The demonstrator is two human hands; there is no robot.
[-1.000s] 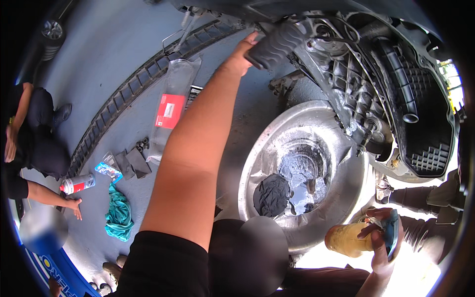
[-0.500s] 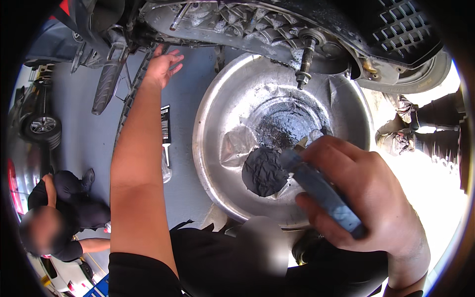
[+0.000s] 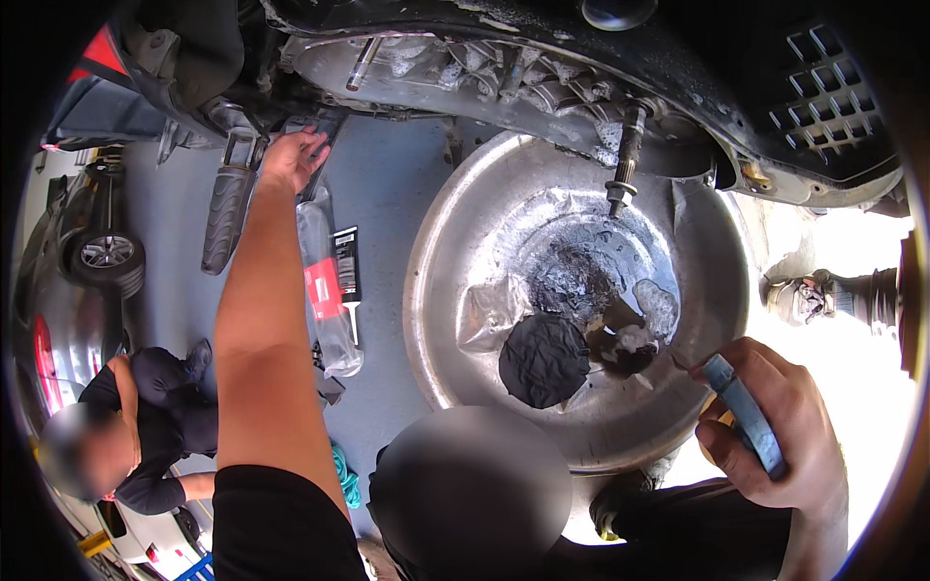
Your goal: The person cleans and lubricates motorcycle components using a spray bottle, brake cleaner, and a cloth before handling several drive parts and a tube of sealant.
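My right hand (image 3: pixel 790 421) is closed around a small hand tool with a blue-grey handle (image 3: pixel 744 416), above the right rim of a wide metal basin (image 3: pixel 426 320). A short thin tip shows at the tool's end. Far up on the left, my left hand (image 3: pixel 295 160) reaches to the lower edge of the scooter beside a black footrest (image 3: pixel 225 218). Its fingers are stretched and apart, with the fingertips close to the dark underside. Over the basin stands the opened engine case (image 3: pixel 484 82) with a splined shaft and nut (image 3: pixel 625 165) sticking out.
The basin holds dark oily residue (image 3: pixel 572 276), a crumpled black piece (image 3: pixel 544 360) and a whitish wad (image 3: pixel 635 339). Left of it on the floor lie a clear plastic package (image 3: pixel 323 290) and a black tube (image 3: pixel 347 266). Another person (image 3: pixel 155 416) crouches at the lower left.
My right hand has moved right, away from the basin's middle, with the tool. My left hand stays at the scooter's edge. The view has shifted, showing more of the plastic package.
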